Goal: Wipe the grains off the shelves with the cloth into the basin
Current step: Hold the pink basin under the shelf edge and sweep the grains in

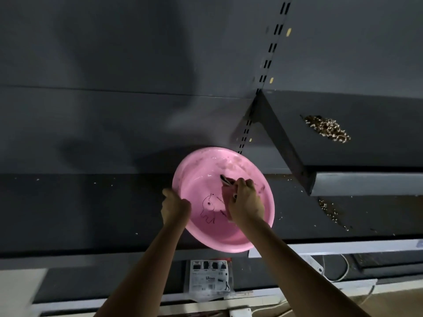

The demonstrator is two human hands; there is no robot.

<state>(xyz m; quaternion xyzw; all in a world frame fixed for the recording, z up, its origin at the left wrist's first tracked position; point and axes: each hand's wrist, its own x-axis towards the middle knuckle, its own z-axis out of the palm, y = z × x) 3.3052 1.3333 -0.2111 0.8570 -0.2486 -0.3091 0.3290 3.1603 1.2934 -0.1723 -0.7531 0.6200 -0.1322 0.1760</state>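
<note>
Pink basin (206, 165) sits on the lower shelf (91, 202), part of it overhanging the front edge. Left hand (175, 207) grips its rim; right hand (246, 202) holds the cloth (226, 193) bunched inside it. Grains (326, 128) lie heaped on the upper shelf (366, 145), more (330, 210) below. If the left grip loosens, the overhanging basin could tip and spill.

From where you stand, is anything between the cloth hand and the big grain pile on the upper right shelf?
Nothing visible on the shelf top. The right hand holds the cloth inside the pink plastic basin; the grain pile lies higher, past the shelf's dark side bracket.
</note>
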